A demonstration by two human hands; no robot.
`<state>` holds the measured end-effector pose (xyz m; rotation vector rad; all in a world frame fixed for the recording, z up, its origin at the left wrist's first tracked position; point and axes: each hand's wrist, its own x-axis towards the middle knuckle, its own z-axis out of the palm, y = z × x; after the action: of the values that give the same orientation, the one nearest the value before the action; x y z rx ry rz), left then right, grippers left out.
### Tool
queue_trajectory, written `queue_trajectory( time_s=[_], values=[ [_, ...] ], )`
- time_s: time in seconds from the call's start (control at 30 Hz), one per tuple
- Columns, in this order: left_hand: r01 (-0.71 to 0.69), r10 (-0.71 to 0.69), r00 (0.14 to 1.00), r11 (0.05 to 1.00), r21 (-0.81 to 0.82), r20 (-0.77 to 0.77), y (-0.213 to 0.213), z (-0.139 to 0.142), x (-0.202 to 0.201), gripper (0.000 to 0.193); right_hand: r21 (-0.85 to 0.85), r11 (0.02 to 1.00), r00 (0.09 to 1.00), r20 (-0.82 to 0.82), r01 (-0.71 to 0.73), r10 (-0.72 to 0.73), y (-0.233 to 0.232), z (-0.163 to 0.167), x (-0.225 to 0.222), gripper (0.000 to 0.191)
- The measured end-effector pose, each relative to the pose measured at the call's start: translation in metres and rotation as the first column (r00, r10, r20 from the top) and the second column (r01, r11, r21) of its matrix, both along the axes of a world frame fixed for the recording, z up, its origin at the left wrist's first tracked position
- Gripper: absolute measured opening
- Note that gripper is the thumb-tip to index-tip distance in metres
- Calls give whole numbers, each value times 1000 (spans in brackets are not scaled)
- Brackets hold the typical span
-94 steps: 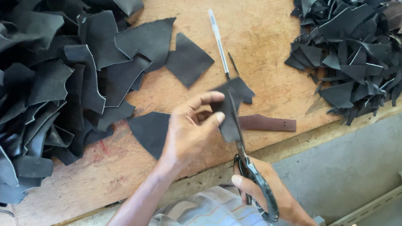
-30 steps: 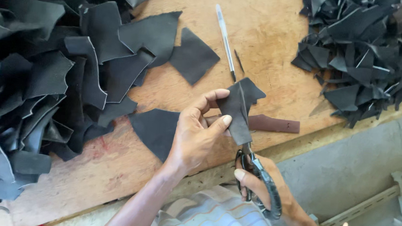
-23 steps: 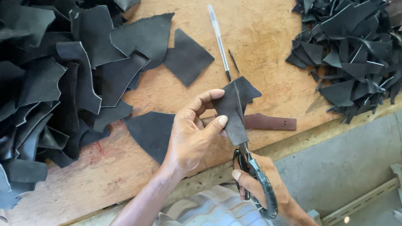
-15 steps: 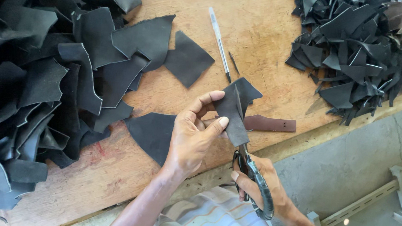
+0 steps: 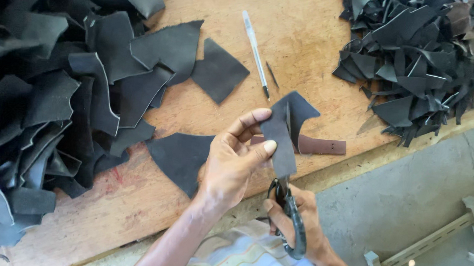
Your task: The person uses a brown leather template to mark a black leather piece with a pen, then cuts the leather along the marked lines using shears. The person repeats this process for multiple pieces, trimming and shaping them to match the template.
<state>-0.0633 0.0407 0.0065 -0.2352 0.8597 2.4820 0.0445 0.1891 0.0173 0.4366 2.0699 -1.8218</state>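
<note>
Above the near edge of the bare wooden table [image 5: 320, 50], a dark grey, irregular piece of leather [image 5: 286, 132] is held up in the air, pinched between thumb and fingers of the left hand [image 5: 234, 163]. Black-handled scissors [image 5: 289, 215] enter the piece from below, their blades running up into it; the right hand [image 5: 300, 221] is closed through the handles, just off the table's near edge.

Right behind the held piece, a flat brown leather strip [image 5: 320, 146] lies on the wood near that edge. Just beside the left hand, on its left, a dark triangular leather offcut [image 5: 180, 154] lies flat. Further in, a white ballpoint pen [image 5: 255, 53] lies at a slant, with a squarish dark leather patch [image 5: 219, 70] to its left.

A large heap of dark leather sheets [image 5: 50, 98] covers the table's left side, and a smaller pile of dark leather scraps [image 5: 417, 57] fills the far right corner.
</note>
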Motion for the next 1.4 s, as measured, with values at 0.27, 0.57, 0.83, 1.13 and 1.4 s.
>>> queue_trajectory(
  time_s=[0.27, 0.57, 0.83, 1.13, 1.4],
  values=[
    [50, -60, 994, 992, -117, -86, -6, 16, 4, 50, 135, 986, 989, -87, -103, 115, 16, 12, -13, 12],
    [-18, 19, 999, 1000, -25, 47, 9, 11, -8, 33, 17, 1000, 1000, 22, 4, -4, 5, 1, -11, 14],
    [163, -235, 969, 849, -502, -81, -25, 15, -53, 21, -410, 905, 933, 270, -114, 240, 31, 28, 8, 44],
    [333, -350, 932, 724, -603, 95, -33, 27, -66, 22, -151, 955, 934, 216, -255, 283, 27, 30, -16, 43],
    [333, -336, 937, 783, -525, 93, -29, 19, -55, 23, -27, 948, 936, 153, -317, 317, 21, 36, -32, 43]
  ],
)
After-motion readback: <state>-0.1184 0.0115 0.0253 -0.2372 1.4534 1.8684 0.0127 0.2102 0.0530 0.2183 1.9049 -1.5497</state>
